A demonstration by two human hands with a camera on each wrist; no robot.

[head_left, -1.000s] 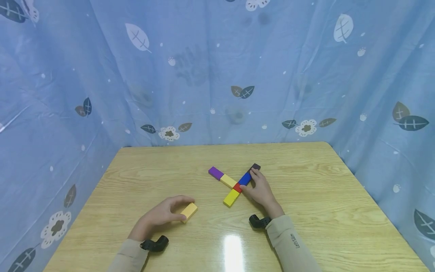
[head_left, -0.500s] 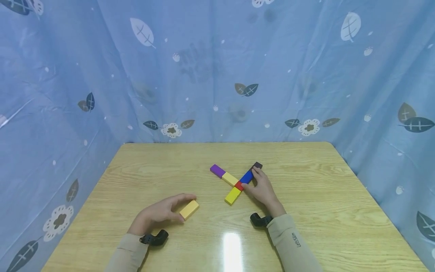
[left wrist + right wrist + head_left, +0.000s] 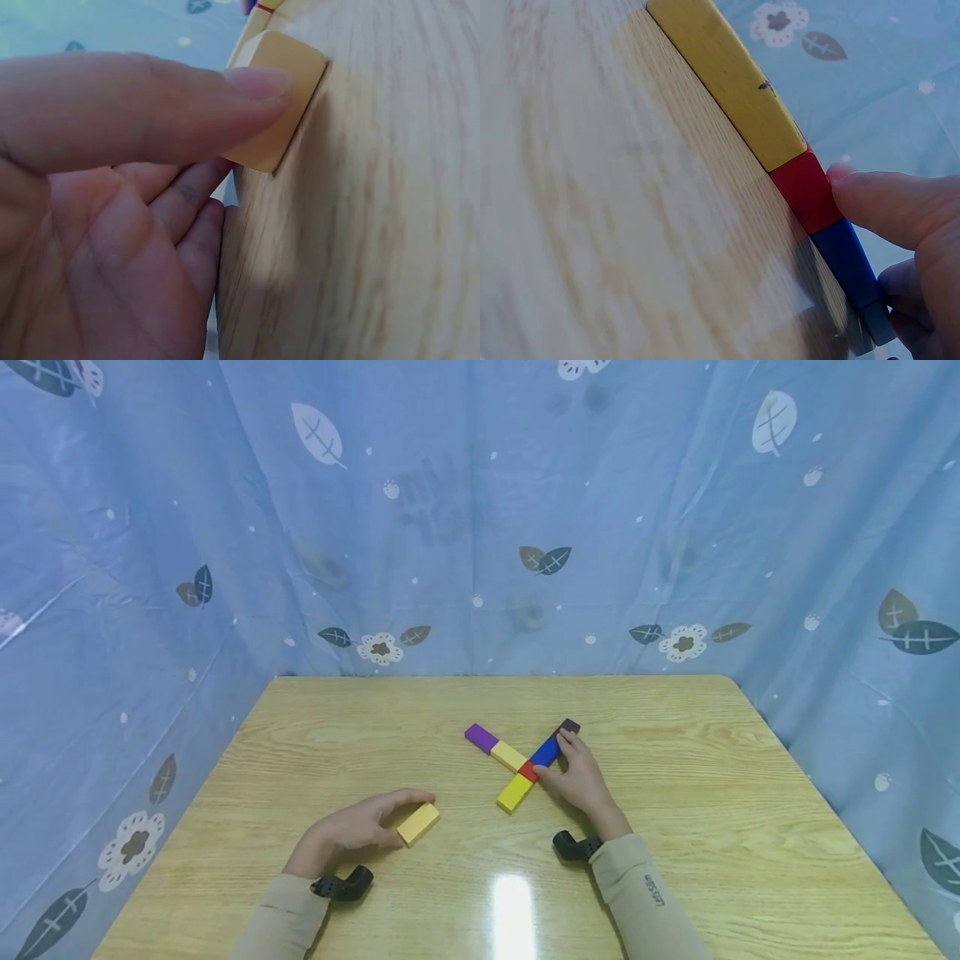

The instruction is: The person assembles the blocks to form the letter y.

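In the head view, my left hand [image 3: 360,827] spans a light orange block [image 3: 418,824] on the table, the thumb at its near end and a finger by its far end. The left wrist view shows the thumb lying across the end of that block [image 3: 289,127]. My right hand [image 3: 583,781] rests against a row of blocks: its thumb touches the red block [image 3: 805,191], and its other fingers lie along the blue block [image 3: 845,259] and the dark block [image 3: 572,725]. A yellow block [image 3: 515,793] ends the row nearest me.
A pale yellow block [image 3: 508,756] and a purple block [image 3: 481,737] branch off from the red one toward the back left. The wooden table [image 3: 337,718] ends at a blue patterned curtain [image 3: 450,560]. Each wrist carries a black camera mount [image 3: 345,885].
My left thumb has slipped from the top corner of the light orange block to its near end. The right hand and the row keep their places while the head view shifts slightly.
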